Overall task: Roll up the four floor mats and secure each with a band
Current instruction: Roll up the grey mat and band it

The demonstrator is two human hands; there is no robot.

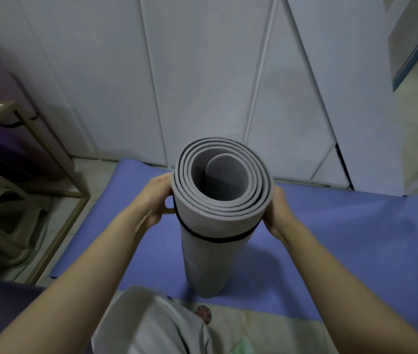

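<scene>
— Left grip (155, 199) and right grip (275, 213): holding what?
— Each curls round one side of the grey rolled mat (213, 256), near its top, the left where the black band (215, 240) climbs.
— And the roll?
— Upright on the flat blue mat (343, 238), before white doors (203, 72).

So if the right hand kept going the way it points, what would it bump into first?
The rolled mat: the right hand grips its side near the top, so it would press straight into it.
</scene>
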